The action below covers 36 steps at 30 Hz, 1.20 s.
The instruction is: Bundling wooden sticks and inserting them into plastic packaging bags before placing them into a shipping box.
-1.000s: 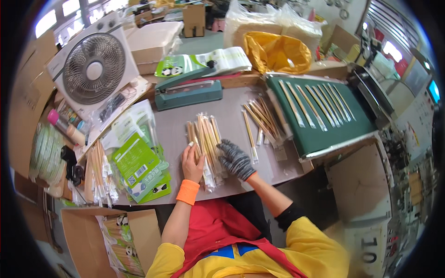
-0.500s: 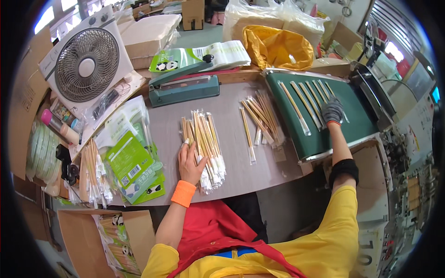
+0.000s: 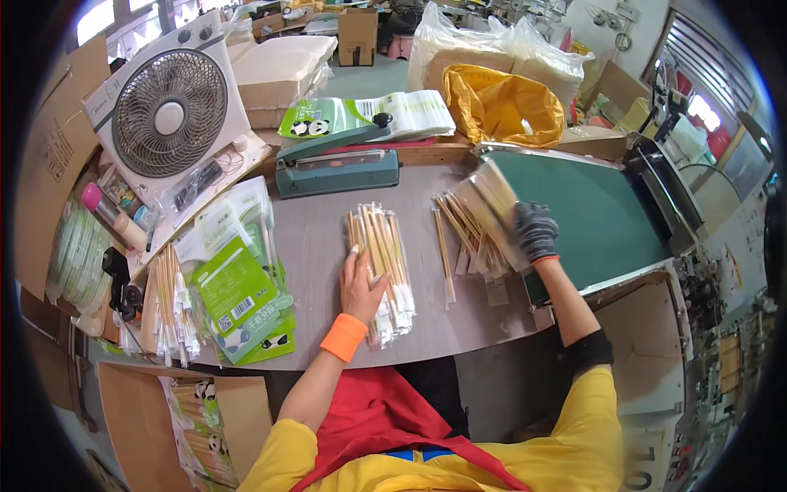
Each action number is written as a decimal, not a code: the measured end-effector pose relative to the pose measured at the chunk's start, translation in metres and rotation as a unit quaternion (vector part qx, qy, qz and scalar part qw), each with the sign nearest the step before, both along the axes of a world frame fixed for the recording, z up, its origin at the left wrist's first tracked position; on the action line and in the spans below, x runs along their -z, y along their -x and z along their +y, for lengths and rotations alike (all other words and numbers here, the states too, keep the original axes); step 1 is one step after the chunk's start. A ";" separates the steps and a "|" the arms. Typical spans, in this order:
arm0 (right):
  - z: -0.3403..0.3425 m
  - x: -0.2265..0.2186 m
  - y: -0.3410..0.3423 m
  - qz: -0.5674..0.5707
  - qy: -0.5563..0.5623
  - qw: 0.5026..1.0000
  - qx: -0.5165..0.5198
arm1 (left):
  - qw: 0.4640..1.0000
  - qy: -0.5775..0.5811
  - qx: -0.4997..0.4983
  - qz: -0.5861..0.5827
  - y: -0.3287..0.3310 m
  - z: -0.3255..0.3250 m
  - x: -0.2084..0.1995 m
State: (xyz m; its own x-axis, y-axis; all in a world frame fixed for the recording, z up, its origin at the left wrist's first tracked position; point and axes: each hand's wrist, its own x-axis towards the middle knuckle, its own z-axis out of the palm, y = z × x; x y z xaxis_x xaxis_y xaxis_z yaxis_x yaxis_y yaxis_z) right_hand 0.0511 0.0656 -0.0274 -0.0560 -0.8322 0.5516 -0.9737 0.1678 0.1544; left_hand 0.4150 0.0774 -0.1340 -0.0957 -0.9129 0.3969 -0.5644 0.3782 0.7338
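Note:
A bundle of slim bamboo sticks in clear sleeves with white lower ends (image 3: 379,254) lies on the table before me; they look like wrapped chopsticks. My left hand (image 3: 361,287), with an orange wristband, rests on its lower left side, fingers spread. My right hand (image 3: 537,232), in a grey knitted glove, is closed at the edge of a blurred batch of wrapped sticks (image 3: 489,201); its fingertips are partly hidden. That batch is over a looser pile of wrapped sticks (image 3: 463,225). The green conveyor belt (image 3: 602,209) lies just right of the glove.
A teal bag sealer (image 3: 338,170) stands at the table's back, before panda-printed bags (image 3: 410,113). Left are a box fan (image 3: 170,119), green packaging (image 3: 234,287) and more wrapped sticks (image 3: 170,307). A yellow sack (image 3: 504,102) stands behind; an open carton (image 3: 135,410) sits below left.
My right hand has swept left from the belt, bringing the row of wrapped sticks off it to the loose pile. My left hand has stayed on the bundle.

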 end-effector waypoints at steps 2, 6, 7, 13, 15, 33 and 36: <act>-0.014 -0.012 -0.053 -0.042 -0.211 0.973 0.078 | 0.999 -0.011 0.008 0.034 0.003 -0.010 0.001; -0.053 0.021 -0.096 -0.131 -0.152 0.979 0.043 | 0.992 -0.085 -0.024 0.093 -0.003 -0.019 -0.008; -0.068 0.031 -0.092 -0.151 -0.130 0.976 0.092 | 0.992 -0.079 -0.039 0.091 -0.008 -0.021 -0.007; -0.104 0.091 -0.043 -0.356 -0.136 0.920 0.089 | 0.921 -0.255 0.043 0.293 -0.031 -0.067 0.036; -0.082 0.080 -0.107 -0.373 -0.239 0.896 -0.012 | 0.875 -0.331 0.066 0.346 -0.029 -0.048 -0.017; 0.232 0.065 -0.266 -0.932 -0.230 0.265 -0.091 | 0.787 -0.406 0.186 0.426 -0.097 0.185 -0.017; 0.209 0.082 -0.250 -0.751 -0.296 0.562 -0.180 | 0.837 -0.348 0.231 0.353 -0.087 0.176 0.003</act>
State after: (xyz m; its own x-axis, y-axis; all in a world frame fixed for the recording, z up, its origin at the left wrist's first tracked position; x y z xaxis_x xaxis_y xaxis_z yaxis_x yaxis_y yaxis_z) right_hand 0.3008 0.2746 -0.1089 0.1428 -0.9512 -0.2735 -0.0346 0.2713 -0.9619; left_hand 0.5022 0.2534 -0.1368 -0.4686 -0.8768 -0.1081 0.1919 -0.2205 0.9563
